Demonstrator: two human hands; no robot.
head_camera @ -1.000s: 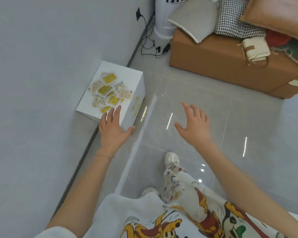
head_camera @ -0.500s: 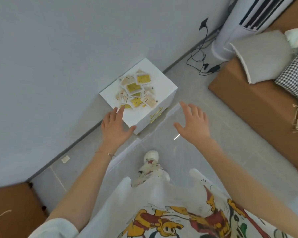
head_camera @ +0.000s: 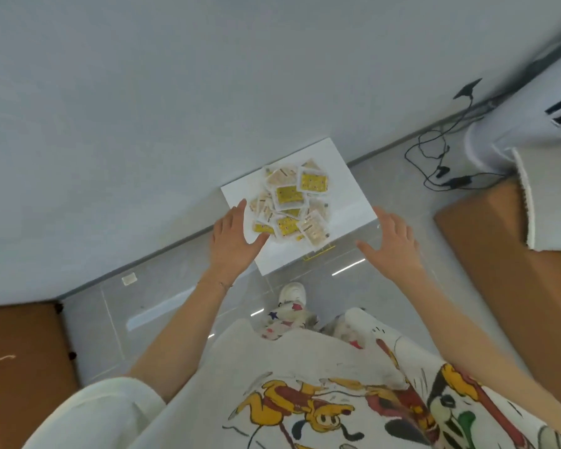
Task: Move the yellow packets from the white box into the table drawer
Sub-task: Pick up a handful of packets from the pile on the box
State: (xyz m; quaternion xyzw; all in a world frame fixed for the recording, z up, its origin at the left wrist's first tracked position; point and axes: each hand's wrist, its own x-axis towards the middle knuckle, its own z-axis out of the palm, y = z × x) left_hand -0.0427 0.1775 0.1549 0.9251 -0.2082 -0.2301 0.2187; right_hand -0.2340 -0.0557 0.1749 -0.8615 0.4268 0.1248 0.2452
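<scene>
1. Both hands have drawn closer to the white box (head_camera: 347,202) than half a second ago. The head view has also swung, so the box now sits near the middle with the grey wall filling the top.
2. Head view — the yellow packets (head_camera: 290,202) lie in a loose, overlapping heap on the flat top of the white box. Some show yellow faces and some pale ones. None is in either hand.
3. The left hand (head_camera: 232,241) is over the near left corner of the box, palm down. Its fingers are straight and close together, and the thumb is spread wide toward the heap, its tip just beside the nearest packet. Whether the hand touches the box top cannot be told. A thin bracelet (head_camera: 222,284) circles the wrist.
4. The right hand (head_camera: 392,246) is at the near right corner of the box, palm down. Its fingers are straight and slightly fanned, thumb out to the left — it holds nothing.
5. A gold handle (head_camera: 319,252) shows on the front of the box, just under its near edge, between the two hands.
6. A white shoe (head_camera: 292,291) stands on the grey floor (head_camera: 386,176) near the front of the box. A black cable (head_camera: 434,163) trails along the wall at the right, beside a white appliance (head_camera: 499,134). A brown block (head_camera: 499,270) with a grey cushion (head_camera: 551,196) on it fills the right edge.
</scene>
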